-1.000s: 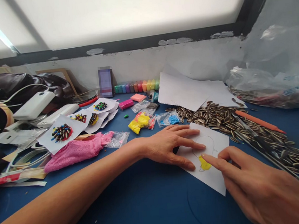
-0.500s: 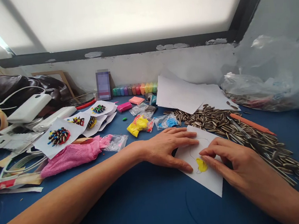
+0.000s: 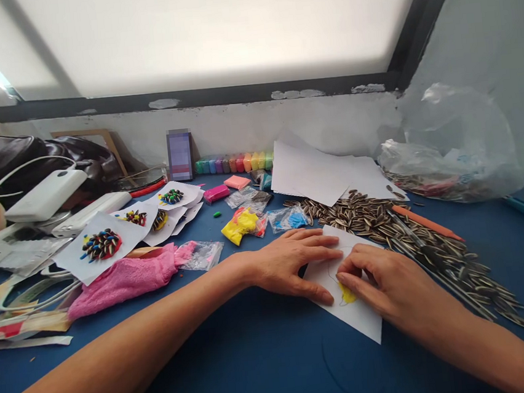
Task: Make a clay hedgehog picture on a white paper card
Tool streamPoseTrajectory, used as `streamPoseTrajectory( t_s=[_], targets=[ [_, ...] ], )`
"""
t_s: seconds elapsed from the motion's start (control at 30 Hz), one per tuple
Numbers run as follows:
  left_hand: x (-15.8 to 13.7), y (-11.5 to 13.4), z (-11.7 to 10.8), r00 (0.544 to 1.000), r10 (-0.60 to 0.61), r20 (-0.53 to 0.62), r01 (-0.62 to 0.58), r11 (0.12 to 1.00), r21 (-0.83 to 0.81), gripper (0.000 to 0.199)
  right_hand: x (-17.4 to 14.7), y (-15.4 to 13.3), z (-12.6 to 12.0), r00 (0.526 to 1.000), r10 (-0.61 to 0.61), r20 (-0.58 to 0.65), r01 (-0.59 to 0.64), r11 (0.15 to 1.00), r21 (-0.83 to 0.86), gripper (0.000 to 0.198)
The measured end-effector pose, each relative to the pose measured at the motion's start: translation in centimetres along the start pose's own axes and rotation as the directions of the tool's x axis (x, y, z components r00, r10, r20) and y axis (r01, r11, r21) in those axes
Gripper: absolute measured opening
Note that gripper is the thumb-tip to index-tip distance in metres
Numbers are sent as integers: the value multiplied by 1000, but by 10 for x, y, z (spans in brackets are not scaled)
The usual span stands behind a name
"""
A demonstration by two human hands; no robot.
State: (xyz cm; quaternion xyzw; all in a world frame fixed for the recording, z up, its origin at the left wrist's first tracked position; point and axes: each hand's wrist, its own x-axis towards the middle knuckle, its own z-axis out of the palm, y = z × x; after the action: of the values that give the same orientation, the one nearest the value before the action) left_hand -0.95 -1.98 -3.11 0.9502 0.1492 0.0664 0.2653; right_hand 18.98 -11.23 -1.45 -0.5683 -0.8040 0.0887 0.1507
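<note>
One small white sheet (image 3: 364,322) lies on a blue table (image 3: 241,365), its corner pointing toward the person. The left hand (image 3: 291,263) rests flat across the sheet's left edge, fingers spread, gripping nothing. The right hand (image 3: 376,278) has thumb and forefinger drawn together at yellow clay (image 3: 347,294) on the sheet; whether they pinch any cannot be told. Striped seeds (image 3: 356,211) crowd the far edge, limiting room there. Blue surface spreads from the near edge, between both forearms.

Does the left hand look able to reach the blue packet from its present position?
Probably yes: the blue packet lies just beyond the left hand, with nothing visible between, though that hand would leave the paper.
</note>
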Motion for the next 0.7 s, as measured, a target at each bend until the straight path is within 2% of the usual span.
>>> streamPoseTrajectory(
  t_s=[0.3, 0.47, 0.7],
  targets=[
    [0, 0, -1, 1000, 4, 9, -4, 1000, -4, 74, 6, -4, -9, 991, 71, 112, -79, 995, 67, 19],
    [1, -1, 0, 1000, 15, 3, -15, 1000, 5, 76, 11, -5, -11, 986, 70, 151, -84, 993, 85, 22],
    [0, 0, -2, 1000, 14, 10, -14, 1000, 6, 73, 10, -6, -5, 993, 63, 97, -72, 993, 95, 23]
  ],
)
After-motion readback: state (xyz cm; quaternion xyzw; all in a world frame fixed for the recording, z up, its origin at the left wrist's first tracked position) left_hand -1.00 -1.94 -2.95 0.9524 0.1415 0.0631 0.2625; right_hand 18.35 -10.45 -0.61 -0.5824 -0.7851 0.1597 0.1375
